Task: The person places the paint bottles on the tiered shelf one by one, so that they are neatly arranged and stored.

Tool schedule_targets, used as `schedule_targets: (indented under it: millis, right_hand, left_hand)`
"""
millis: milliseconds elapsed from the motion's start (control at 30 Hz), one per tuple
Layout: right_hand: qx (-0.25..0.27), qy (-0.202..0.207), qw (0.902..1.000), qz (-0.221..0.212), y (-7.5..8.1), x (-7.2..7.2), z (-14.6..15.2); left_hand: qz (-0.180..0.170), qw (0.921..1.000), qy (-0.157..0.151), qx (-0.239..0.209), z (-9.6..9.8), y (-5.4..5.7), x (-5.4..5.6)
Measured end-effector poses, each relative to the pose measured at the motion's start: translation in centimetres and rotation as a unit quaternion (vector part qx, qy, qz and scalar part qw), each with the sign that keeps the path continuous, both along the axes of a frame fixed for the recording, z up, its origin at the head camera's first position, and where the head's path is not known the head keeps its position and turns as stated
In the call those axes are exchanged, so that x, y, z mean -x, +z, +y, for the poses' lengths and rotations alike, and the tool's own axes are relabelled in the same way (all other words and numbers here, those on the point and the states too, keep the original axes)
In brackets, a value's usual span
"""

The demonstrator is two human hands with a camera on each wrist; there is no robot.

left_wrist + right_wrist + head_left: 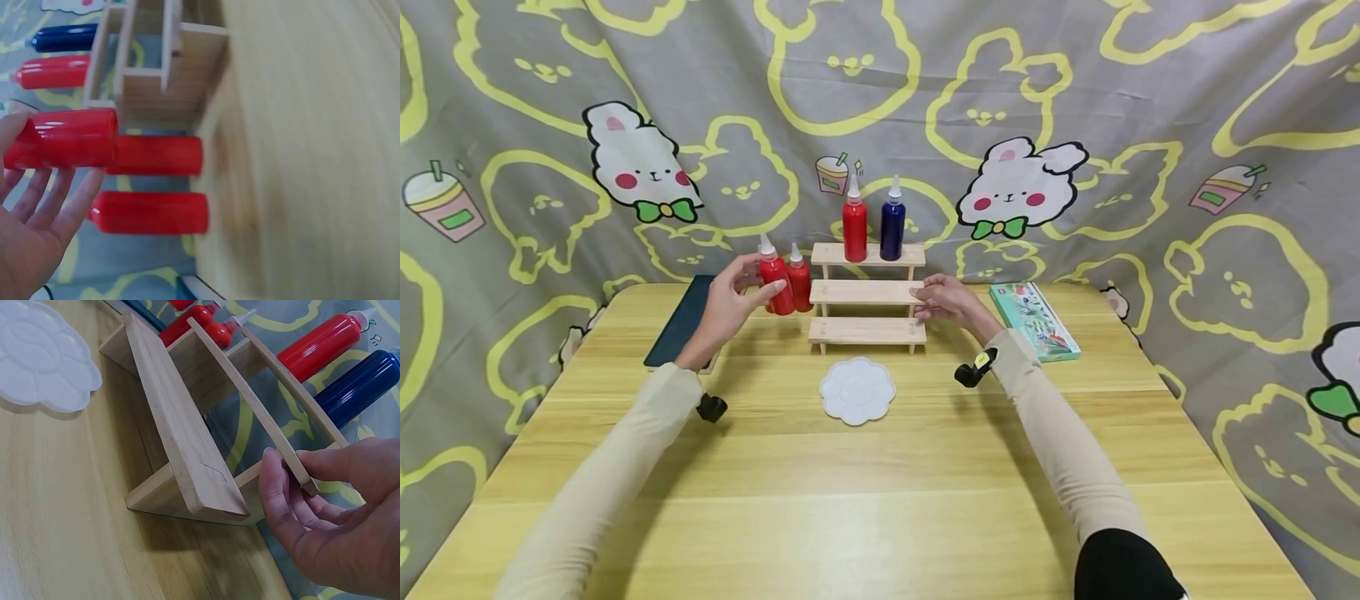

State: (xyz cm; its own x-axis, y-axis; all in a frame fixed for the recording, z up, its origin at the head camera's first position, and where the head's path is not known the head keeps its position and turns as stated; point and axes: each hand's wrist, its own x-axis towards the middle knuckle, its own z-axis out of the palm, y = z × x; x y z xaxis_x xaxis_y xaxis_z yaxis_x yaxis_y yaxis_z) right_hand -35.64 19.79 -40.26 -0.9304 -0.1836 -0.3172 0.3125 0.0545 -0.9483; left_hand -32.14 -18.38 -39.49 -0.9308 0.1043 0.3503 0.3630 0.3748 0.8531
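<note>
My left hand (724, 304) grips a red squeeze bottle (777, 287) with a white pointed cap, left of the three-step wooden stand (865, 331). In the left wrist view the held bottle (69, 139) is above the table, and two more red bottles (156, 212) stand behind it. My right hand (951, 298) pinches the right end of the stand's middle shelf (250, 400) between thumb and fingers. On the top shelf a red bottle (854, 229) and a dark blue bottle (892, 229) stand upright, side by side; the two lower shelves are bare.
A white flower-shaped palette (857, 392) lies in front of the stand. At the left is a dark flat tray (681, 321), partly behind my left hand. A green illustrated box (1034, 321) lies to the right. Patterned grey cloth (895, 92) hangs behind the wooden table (865, 517).
</note>
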Motion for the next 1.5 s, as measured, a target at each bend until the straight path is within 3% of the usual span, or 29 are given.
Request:
schedule_targets:
  millis: [133, 400, 767, 1133, 1500]
  right_hand:
    - [-0.001, 0.004, 1.0, -0.004, 0.0, -0.1, 0.0]
    - [0.001, 0.004, 1.0, -0.005, 0.0, -0.2, -0.2]
    - [-0.01, -0.013, 0.9998, -0.006, 0.3, -0.6, 0.2]
    - [-0.019, -0.004, 0.9998, -0.004, 0.6, -0.4, 0.1]
    - [-0.023, -0.01, 0.9997, -0.006, 0.8, -0.4, -0.4]
  left_hand:
    - [0.013, 0.9999, 0.002, 0.005, 0.9, 0.8, -0.2]
    - [0.018, 0.9994, -0.026, -0.017, 3.4, 1.5, -0.3]
    - [0.016, 0.9974, -0.067, -0.022, 7.5, 2.2, 0.7]
    - [0.006, 0.9958, -0.09, -0.018, 10.2, 1.8, 1.4]
    - [0.021, 0.9958, -0.071, -0.055, 12.6, 1.0, 1.5]
